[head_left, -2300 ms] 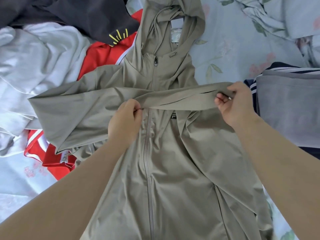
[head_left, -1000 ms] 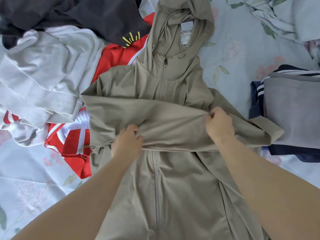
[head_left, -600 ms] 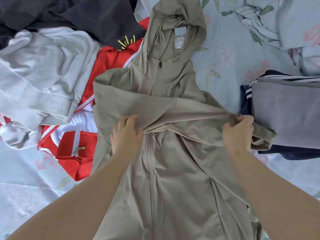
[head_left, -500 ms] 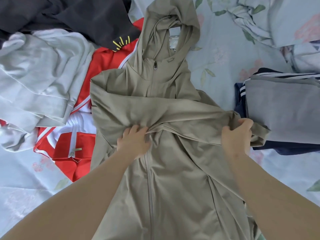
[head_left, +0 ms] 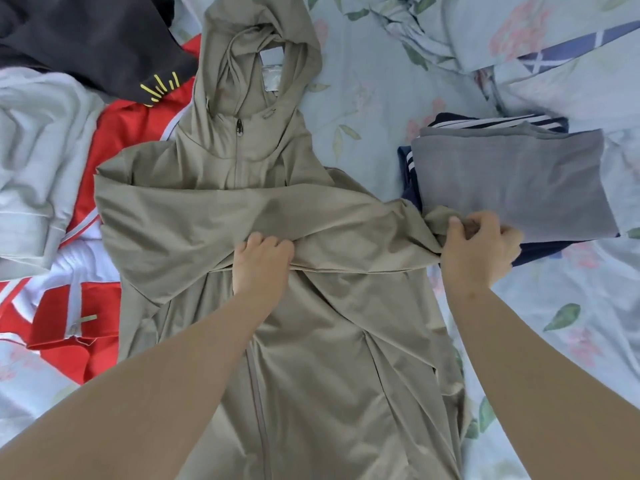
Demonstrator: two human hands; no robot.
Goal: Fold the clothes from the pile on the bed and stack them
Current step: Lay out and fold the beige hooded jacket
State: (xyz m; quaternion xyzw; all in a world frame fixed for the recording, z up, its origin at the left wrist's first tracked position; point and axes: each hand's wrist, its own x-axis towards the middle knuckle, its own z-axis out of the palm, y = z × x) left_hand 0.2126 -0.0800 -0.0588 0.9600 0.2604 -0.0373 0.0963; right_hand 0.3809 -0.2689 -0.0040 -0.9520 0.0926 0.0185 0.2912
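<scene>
A khaki hooded zip jacket (head_left: 311,341) lies face up on the bed, hood pointing away from me. One sleeve is folded across the chest. My left hand (head_left: 261,263) presses on that sleeve's lower edge near the zip, fingers tucked under the fabric. My right hand (head_left: 479,252) grips the bunched cuff end of the sleeve at the jacket's right side, beside the stack. A folded stack (head_left: 512,181), grey garment on top of a navy striped one, sits to the right.
The unfolded pile lies at the left: a light grey garment (head_left: 38,150), a red and white jacket (head_left: 79,296) and a black garment (head_left: 93,36) with a yellow print. Floral bedsheet (head_left: 571,323) and a crumpled duvet (head_left: 554,46) surround everything.
The sleeve has been laid across the chest and pulled flatter. My right hand moved rightward with the cuff toward the stack; my left hand stayed at the zip, pressing the sleeve.
</scene>
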